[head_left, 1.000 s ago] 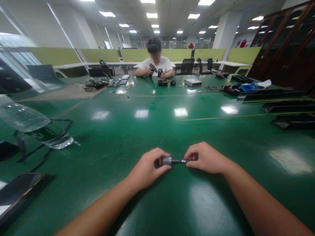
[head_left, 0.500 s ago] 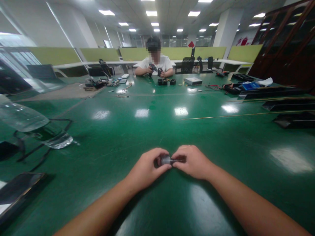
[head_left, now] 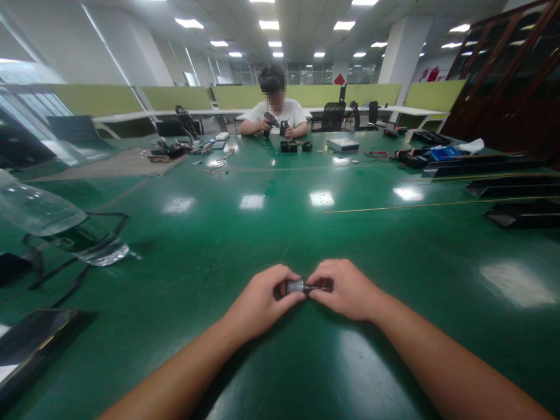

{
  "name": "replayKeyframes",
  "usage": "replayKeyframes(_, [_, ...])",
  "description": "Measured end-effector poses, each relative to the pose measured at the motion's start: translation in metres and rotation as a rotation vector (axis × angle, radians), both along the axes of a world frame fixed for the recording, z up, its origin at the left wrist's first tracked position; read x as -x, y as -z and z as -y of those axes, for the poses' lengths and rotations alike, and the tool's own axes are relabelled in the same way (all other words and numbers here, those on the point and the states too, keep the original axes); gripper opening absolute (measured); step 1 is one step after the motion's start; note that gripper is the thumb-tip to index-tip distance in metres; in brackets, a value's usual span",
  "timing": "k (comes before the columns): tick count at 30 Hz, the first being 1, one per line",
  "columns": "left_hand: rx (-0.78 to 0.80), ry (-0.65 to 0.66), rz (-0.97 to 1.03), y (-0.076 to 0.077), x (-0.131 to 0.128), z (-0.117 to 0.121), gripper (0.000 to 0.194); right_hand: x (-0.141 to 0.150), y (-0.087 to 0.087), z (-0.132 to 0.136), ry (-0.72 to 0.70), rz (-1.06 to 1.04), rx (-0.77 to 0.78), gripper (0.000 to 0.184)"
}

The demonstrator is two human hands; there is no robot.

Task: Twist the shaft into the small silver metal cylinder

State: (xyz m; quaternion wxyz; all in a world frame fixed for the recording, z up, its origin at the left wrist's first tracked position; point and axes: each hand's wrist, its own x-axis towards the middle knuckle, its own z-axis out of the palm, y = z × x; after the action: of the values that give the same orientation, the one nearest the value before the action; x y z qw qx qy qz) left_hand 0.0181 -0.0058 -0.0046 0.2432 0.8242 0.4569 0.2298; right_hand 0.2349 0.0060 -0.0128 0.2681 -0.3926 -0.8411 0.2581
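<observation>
One green counter (head_left: 271, 233) carries black channels (head_left: 520, 214) at its right edge, a clear bottle (head_left: 56, 219) and a dark slab (head_left: 37, 333) toward its left; near the front edge, the left hand (head_left: 262, 296) and right hand (head_left: 345, 291) have fingers clamped on a small silver-and-black tool (head_left: 296, 286).

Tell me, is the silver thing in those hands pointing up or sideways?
Sideways: silver end in the left hand, dark shaft running across to the right hand.

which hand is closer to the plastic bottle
Left. The left hand is to the right of the plastic bottle, apart from it, pinching a small metal piece; the right hand is farther right, at the piece's other end.
</observation>
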Motion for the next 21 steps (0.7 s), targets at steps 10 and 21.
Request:
replayKeyframes(10, [0.011, 0.001, 0.003, 0.0003, 0.0003, 0.0, 0.019, -0.004, -0.0018, -0.0004, 0.001, 0.003, 0.013, 0.012])
replayKeyframes(21, [-0.013, 0.008, 0.003, 0.0006, 0.0015, -0.0006, 0.018, -0.0073, -0.0043, -0.0003, 0.009, 0.036, 0.035, 0.012])
